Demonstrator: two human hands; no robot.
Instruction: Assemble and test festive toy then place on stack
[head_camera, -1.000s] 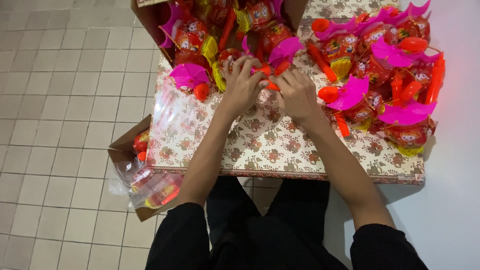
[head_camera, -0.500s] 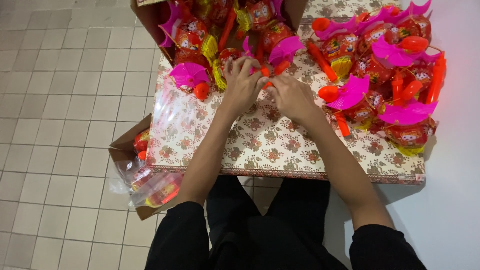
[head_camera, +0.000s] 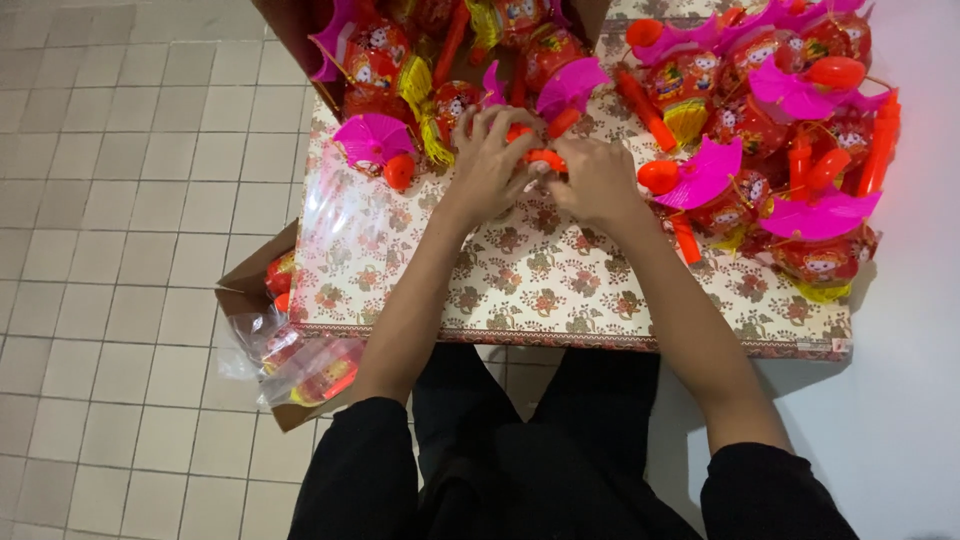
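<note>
Currently | your left hand (head_camera: 492, 160) and right hand (head_camera: 595, 178) both pinched the orange toy piece (head_camera: 545, 158) near the floral tabletop's (head_camera: 560, 280) far edge | best kept fingers clamped near the joint, pushed straight.

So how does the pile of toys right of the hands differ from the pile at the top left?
The right pile lies spread out on the flowered cloth; the left pile sits packed in a brown box. The right pile shows more pink fan-shaped pieces. Both hold red-and-pink plastic toys with yellow tassels.
</note>
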